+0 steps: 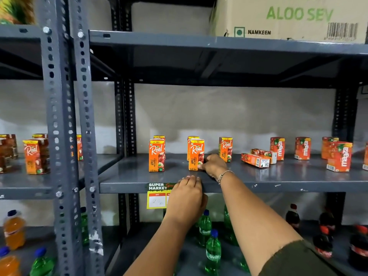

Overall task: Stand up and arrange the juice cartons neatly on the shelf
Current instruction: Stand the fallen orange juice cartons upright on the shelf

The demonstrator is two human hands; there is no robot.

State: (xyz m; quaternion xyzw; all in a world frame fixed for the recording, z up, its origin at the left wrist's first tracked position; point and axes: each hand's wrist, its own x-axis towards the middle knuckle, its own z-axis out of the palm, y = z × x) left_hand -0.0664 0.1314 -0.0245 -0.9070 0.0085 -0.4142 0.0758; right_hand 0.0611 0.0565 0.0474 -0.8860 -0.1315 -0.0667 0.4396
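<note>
On the middle shelf (278, 180), seen from the head camera, the right hand (214, 164) has its fingers closed around the base of an upright apple carton (196, 154). The left hand (186, 198) rests on the shelf edge, fingers flat, holding nothing. Two mango cartons (256, 158) lie on their sides further right. A quick push may tip the carton, because another one stands just behind it.
</note>
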